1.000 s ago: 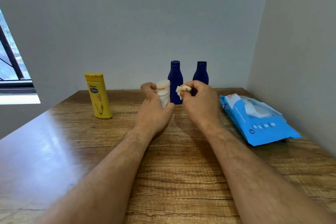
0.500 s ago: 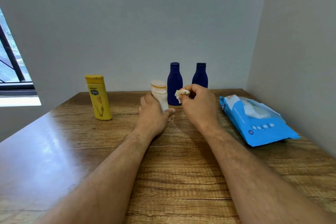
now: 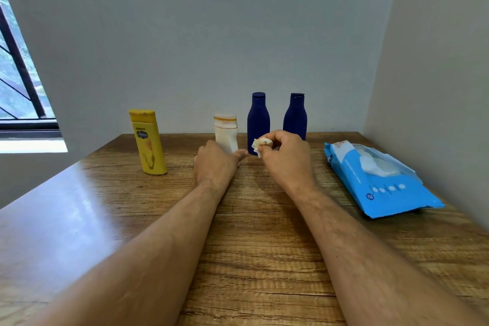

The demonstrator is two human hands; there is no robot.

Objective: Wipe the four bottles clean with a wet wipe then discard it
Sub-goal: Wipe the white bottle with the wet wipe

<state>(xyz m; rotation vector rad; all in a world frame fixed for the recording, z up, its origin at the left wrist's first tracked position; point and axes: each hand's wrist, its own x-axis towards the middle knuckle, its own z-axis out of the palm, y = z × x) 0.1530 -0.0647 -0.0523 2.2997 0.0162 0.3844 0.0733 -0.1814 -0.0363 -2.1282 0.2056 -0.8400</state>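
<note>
A white bottle with an orange ring under its cap stands on the wooden table. My left hand wraps around its lower part. My right hand is pinched on a crumpled wet wipe, held just right of the white bottle and in front of two dark blue bottles. A yellow bottle stands alone to the left.
A blue pack of wet wipes lies at the right, near the side wall. The bottles line up near the back wall. A window is at the far left.
My left hand has lowered the white bottle and set it further back on the table, sliding down to its base. My right hand has kept the wipe beside it.
</note>
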